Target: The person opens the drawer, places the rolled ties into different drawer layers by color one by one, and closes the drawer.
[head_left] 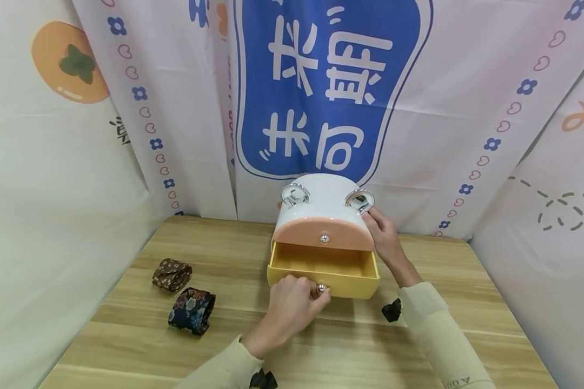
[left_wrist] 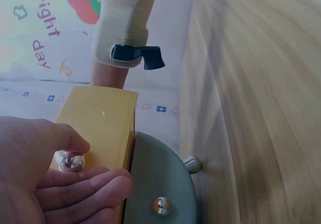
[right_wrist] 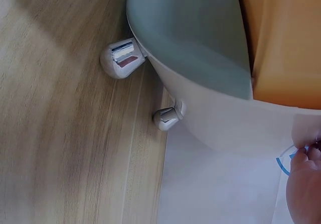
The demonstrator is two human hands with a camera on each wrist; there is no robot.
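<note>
A small rounded storage cabinet [head_left: 328, 189] stands on the table, white on top with an orange upper drawer [head_left: 299, 231] closed. Its yellow middle drawer [head_left: 350, 283] is pulled out, and no item shows on the visible part of its floor. At the front of that drawer my left hand [head_left: 292, 305] pinches the silver knob [left_wrist: 72, 162] between thumb and fingers. My right hand [head_left: 388, 242] rests against the cabinet's right side, just below a round chrome ring [head_left: 359, 200]. Beneath the yellow drawer, a grey-green lower front [left_wrist: 158, 171] carries its own silver knob [left_wrist: 162, 205].
Left on the wooden table [head_left: 224, 348] lie a rolled brown patterned cloth [head_left: 172, 274] and a rolled navy floral cloth [head_left: 192, 310]. Silver feet [right_wrist: 120, 59] raise the cabinet. A printed curtain [head_left: 448, 135] hangs close behind it, with further curtains at both sides.
</note>
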